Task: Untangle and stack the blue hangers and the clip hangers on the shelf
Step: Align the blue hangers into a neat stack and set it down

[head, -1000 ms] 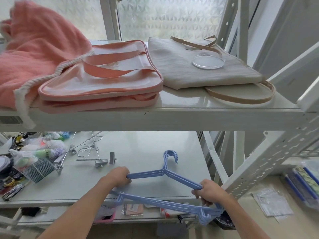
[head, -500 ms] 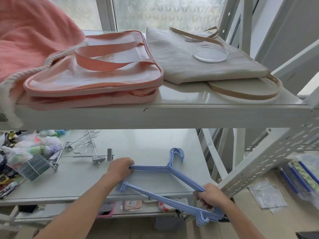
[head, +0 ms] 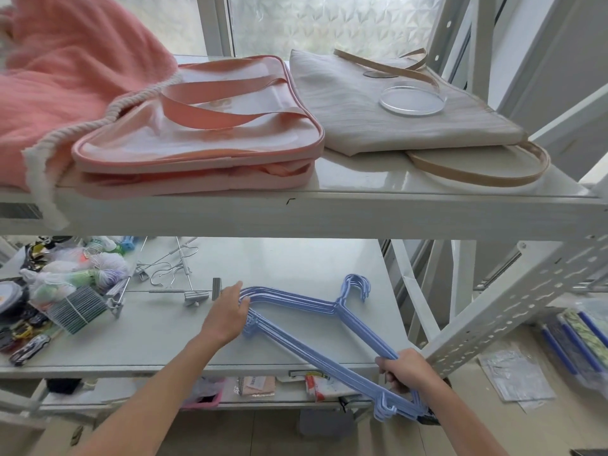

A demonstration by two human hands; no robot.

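Observation:
A bundle of several blue hangers [head: 296,302] lies on the lower white shelf [head: 269,348], hooks pointing away from me, its right end sticking out past the shelf's front edge. My left hand [head: 227,312] holds the bundle's left corner, fingers around the wires. My right hand [head: 406,370] grips the right arm of the bundle just off the shelf edge. Metal clip hangers [head: 179,284] lie in a loose tangle on the same shelf, left of the blue ones and just beyond my left hand.
A heap of bags, combs and small items [head: 62,291] fills the shelf's left end. The upper shelf [head: 329,212] overhangs close above, carrying pink bags [head: 197,133] and a beige bag [head: 378,106]. A slanted perforated post [head: 513,301] stands right of my right hand.
The blue hanger bundle has slid farther onto the shelf and leftward. My left hand moved with its corner toward the clip hangers; my right hand stays on the right arm.

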